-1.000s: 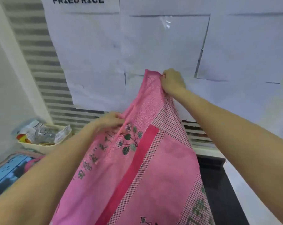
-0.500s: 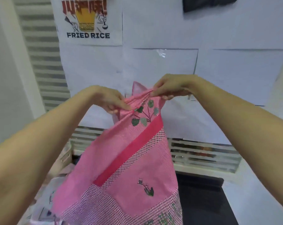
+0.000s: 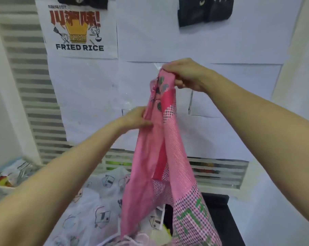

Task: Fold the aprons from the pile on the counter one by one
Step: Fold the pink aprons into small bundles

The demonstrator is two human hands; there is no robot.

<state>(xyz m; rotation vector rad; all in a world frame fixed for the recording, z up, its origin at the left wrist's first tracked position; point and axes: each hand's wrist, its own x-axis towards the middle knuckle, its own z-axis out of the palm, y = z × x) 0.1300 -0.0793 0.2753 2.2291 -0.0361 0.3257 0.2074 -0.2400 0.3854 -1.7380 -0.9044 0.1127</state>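
Observation:
A pink apron [image 3: 169,157] with checked panels and green embroidery hangs in the air in front of me, gathered into a narrow drape. My right hand [image 3: 183,75] grips its bunched top edge, held high. Lower and to the left, my left hand [image 3: 136,118] pinches the apron's left edge. Under it, the pile on the counter shows a white apron [image 3: 93,206] printed with small drawings. The apron's lower end hangs down over the pile.
A dark counter surface [image 3: 221,219] lies at the lower right. A bowl of packets [image 3: 10,176] stands at the left edge. White paper sheets and a "FRIED RICE" poster [image 3: 79,31] cover the wall behind, with a slatted panel [image 3: 217,173] below them.
My hands were together at the apron's top half a second ago. My left hand has slid down the left edge while my right hand stays high, and the apron has narrowed into a drape.

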